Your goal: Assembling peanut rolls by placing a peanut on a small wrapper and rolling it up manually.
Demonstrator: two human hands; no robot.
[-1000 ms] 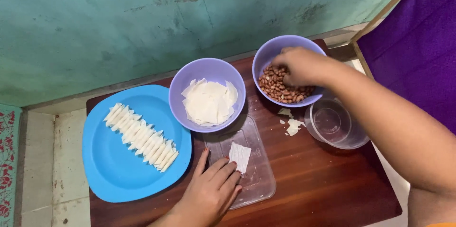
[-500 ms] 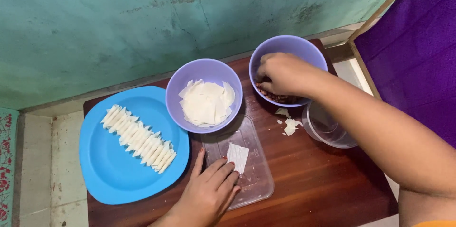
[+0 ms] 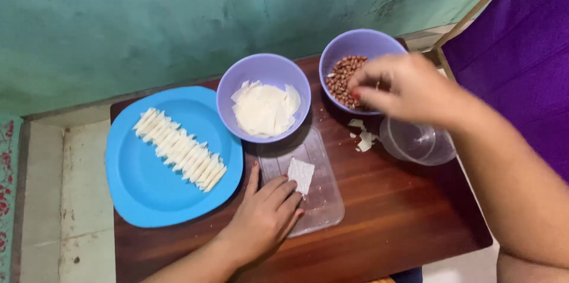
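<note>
Peanuts (image 3: 342,79) pinched, right hand (image 3: 398,86) | left hand (image 3: 265,219) flat, clear lid (image 3: 323,203)

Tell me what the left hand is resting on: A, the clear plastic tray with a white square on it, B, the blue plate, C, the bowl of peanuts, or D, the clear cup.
A: the left hand lies flat on the clear tray, its fingers beside the white square.

two purple bowls (image 3: 264,75), perhaps fifteen rolls (image 3: 179,148)
</note>
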